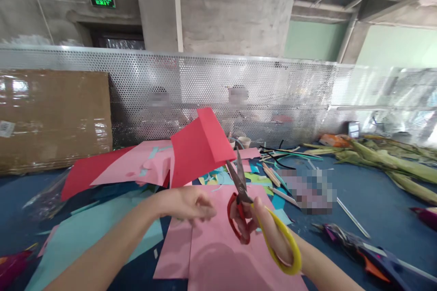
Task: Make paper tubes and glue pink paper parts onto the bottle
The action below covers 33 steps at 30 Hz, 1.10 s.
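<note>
My right hand is closed around the handles of a pair of scissors, one handle red and the other yellow. The blades stand slightly apart and point up and away. My left hand hovers to the left of the scissors, its fingers loosely bent, with nothing visible in them. A folded red sheet of paper stands tilted beyond both hands, its right corner by the blade tips; what supports it cannot be made out. Under my hands lie pink paper sheets.
Light blue paper and more pink paper lie to the left. Coloured scraps and thin sticks are strewn behind the scissors. Corn husks and a dark glue gun lie right. A perforated metal panel and cardboard border the back.
</note>
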Available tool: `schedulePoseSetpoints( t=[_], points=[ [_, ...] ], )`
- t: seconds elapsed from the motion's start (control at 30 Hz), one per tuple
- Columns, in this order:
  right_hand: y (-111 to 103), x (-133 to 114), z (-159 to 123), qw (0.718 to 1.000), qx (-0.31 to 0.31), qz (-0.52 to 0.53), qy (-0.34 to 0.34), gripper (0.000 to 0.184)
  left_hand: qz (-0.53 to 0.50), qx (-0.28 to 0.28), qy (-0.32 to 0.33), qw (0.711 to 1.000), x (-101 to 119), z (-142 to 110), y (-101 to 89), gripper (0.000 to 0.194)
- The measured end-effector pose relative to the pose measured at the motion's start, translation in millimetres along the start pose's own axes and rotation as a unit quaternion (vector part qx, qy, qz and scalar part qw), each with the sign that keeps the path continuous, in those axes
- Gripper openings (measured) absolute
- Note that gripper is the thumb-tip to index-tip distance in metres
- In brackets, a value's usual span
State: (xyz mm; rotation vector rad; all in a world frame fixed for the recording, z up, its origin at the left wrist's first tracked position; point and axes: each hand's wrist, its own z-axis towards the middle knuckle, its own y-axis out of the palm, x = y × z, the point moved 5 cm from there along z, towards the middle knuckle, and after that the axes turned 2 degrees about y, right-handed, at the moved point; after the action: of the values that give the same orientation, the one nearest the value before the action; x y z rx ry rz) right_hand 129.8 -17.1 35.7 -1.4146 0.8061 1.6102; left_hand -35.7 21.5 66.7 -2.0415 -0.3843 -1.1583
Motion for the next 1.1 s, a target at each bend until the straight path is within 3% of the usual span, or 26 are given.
schedulePoseSetpoints(
  t=[0.07, 0.13, 0.17, 0.23, 0.3, 0.33, 0.37, 0.43, 0.5, 0.57, 0.63, 0.67, 0.9, 0.97, 1.1],
  points=[
    [-1.6, 0.3, 1.2, 1.0, 0.016, 0.026, 0.008, 0.072, 0.041, -0.144, -0.012, 0.989, 9.3, -21.7, 6.1, 0.023],
    [-1.6, 2.1, 2.4, 0.998, 0.024, 0.053, 0.029, 0.074, 0.007, -0.209, 0.022, 0.978, 27.2, -40.6, 6.4, 0.023],
    [-1.2, 4.0, 3.0, 0.997, 0.024, 0.063, 0.047, 0.075, 0.003, -0.171, 0.059, 0.983, 37.3, -44.3, 0.6, 0.02],
    [-0.6, 9.4, 4.2, 0.992, 0.02, 0.074, 0.099, 0.077, -0.012, 0.02, 0.143, 0.989, 52.8, -43.8, -21.5, 0.017],
    [-1.2, 15.4, 5.0, 0.983, 0.018, 0.089, 0.158, 0.078, -0.028, 0.245, 0.218, 0.944, 56.2, -41.9, -43.5, 0.02],
    [-2.5, 17.8, 5.5, 0.978, 0.021, 0.101, 0.183, 0.077, -0.012, 0.32, 0.24, 0.916, 53.4, -39.1, -48.4, 0.015],
    [-4.5, 19.3, 6.1, 0.972, 0.029, 0.116, 0.201, 0.076, 0.03, 0.358, 0.248, 0.9, 49.1, -33.3, -48.5, 0.015],
    [-10.2, 20.3, 7.6, 0.964, 0.051, 0.144, 0.218, 0.076, 0.127, 0.36, 0.211, 0.9, 35.7, -14.9, -41.1, 0.033],
    [-16.7, 20.4, 9.4, 0.96, 0.071, 0.156, 0.219, 0.076, 0.276, 0.262, 0.153, 0.912, 21.9, 6.2, -24.4, 0.065],
    [-21.7, 21.6, 10.9, 0.96, 0.079, 0.158, 0.22, 0.076, 0.41, 0.148, 0.115, 0.893, 9.9, 20.3, -7.2, 0.083],
    [-24.8, 24.2, 11.9, 0.958, 0.084, 0.159, 0.222, 0.075, 0.484, 0.075, 0.103, 0.865, 1.3, 27.7, 4.7, 0.086],
    [-25.4, 25.8, 12.0, 0.957, 0.084, 0.16, 0.225, 0.075, 0.499, 0.066, 0.106, 0.858, -1.1, 30.2, 7.9, 0.083],
    [-20.5, 23.0, 9.4, 0.953, 0.058, 0.178, 0.239, 0.075, 0.474, 0.178, 0.129, 0.853, -11.2, 45.4, 2.8, 0.045],
    [-17.2, 18.1, 8.3, 0.954, 0.02, 0.196, 0.227, 0.079, 0.451, 0.222, 0.136, 0.854, -11.5, 47.7, -4.9, 0.037],
    [-5.6, 11.9, 4.6, 0.949, -0.105, 0.222, 0.199, 0.085, 0.396, 0.319, 0.154, 0.847, -6.2, 42.8, -21.6, 0.043]
  ],
)
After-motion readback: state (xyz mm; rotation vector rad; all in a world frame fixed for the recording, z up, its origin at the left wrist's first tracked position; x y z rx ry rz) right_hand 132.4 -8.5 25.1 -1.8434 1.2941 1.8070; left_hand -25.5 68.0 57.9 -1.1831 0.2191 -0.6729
